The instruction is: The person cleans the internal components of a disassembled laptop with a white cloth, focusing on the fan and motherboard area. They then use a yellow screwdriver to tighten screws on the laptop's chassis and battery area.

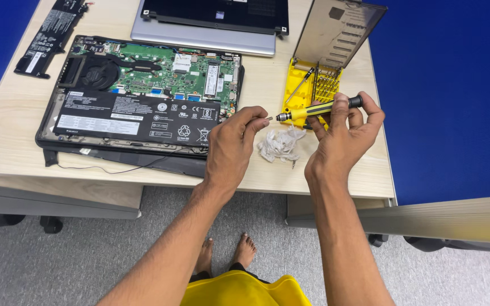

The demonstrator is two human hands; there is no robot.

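A small bit (pixel 268 118) is pinched in the fingertips of the left hand (pixel 231 144), just left of the tip of a yellow screwdriver (pixel 319 109). The screwdriver is gripped by the right hand (pixel 341 141), its long axis lying level, tip toward the bit, above the worktop (pixel 7 136).
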